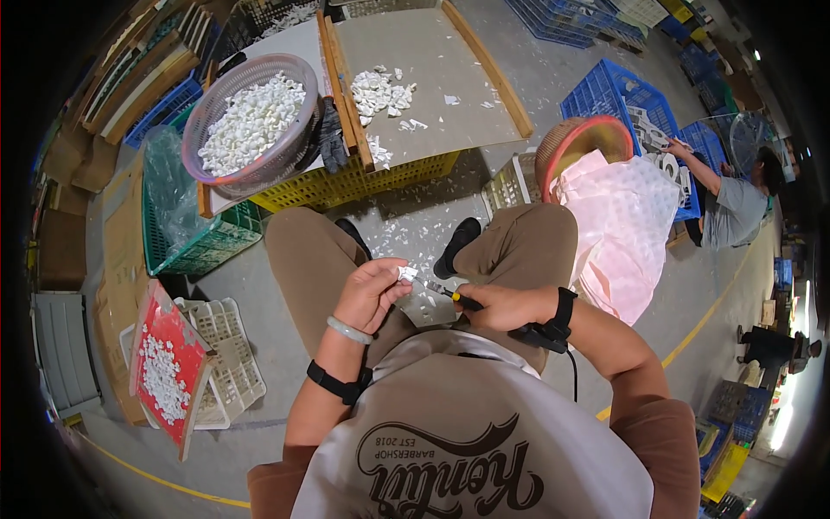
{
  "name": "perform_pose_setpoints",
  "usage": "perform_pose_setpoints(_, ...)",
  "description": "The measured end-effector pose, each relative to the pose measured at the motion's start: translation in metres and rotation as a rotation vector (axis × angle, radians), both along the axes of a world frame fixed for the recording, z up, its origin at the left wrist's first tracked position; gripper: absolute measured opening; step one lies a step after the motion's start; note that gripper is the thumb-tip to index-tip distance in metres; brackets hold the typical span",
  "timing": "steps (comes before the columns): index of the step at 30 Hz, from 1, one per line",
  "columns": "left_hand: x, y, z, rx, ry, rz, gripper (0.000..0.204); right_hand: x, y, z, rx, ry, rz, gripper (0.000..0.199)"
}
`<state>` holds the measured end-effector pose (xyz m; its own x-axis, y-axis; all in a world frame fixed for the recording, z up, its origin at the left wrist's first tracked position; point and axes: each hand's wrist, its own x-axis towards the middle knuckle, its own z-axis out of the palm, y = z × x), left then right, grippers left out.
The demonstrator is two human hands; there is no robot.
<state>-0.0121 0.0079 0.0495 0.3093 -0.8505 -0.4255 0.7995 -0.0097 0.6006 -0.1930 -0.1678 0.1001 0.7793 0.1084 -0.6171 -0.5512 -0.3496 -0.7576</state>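
Note:
Over my lap, my left hand (370, 292) pinches a small white plastic piece (406, 272) between thumb and fingertips. My right hand (503, 306) is wrapped round a pair of pliers (455, 297) with black and yellow handles. Their metal jaws point left and reach the white piece; whether they grip it is too small to tell. In front of me lies a framed board (415, 39) with a pile of white pieces (380, 92). A pink mesh basket (194, 130) full of small white parts stands at its left, with a dark glove (331, 138) beside it.
A red tray (154, 303) of white parts leans on a cream crate (238, 346) at left. Right of my knee are pink sheeting (614, 225), a red-rimmed basket (553, 151) and a blue crate (596, 91). A person (735, 203) works beyond it. White scraps litter the floor.

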Motion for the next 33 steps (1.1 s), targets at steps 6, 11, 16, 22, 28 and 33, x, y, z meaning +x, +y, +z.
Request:
perform_pose_setpoints(6, -0.003, -0.001, 0.004, 0.04, -0.027, 0.044, 0.018, 0.002, 0.0, 0.004, -0.033, -0.001, 0.029, 0.031)
perform_pose_setpoints(11, -0.004, -0.001, 0.007, 0.079, -0.063, 0.019, 0.017, 0.001, 0.005, 0.006, -0.126, -0.01, 0.016, 0.029)
perform_pose_setpoints(16, -0.006, -0.003, 0.006, 0.098, -0.057, 0.049, 0.017, 0.003, 0.01, 0.007, -0.192, -0.064, -0.045, 0.027)
perform_pose_setpoints(22, -0.007, -0.001, 0.0, 0.104, -0.056, 0.052, 0.017, -0.004, 0.008, -0.008, -0.308, -0.175, -0.072, 0.016)
perform_pose_setpoints(28, -0.008, -0.002, -0.001, 0.08, -0.045, 0.066, 0.017, -0.001, 0.002, 0.003, -0.337, -0.154, 0.003, 0.028)
perform_pose_setpoints(33, -0.009, -0.005, 0.002, 0.12, -0.06, 0.073, 0.015, 0.002, 0.0, 0.006, -0.366, -0.171, 0.059, 0.03)
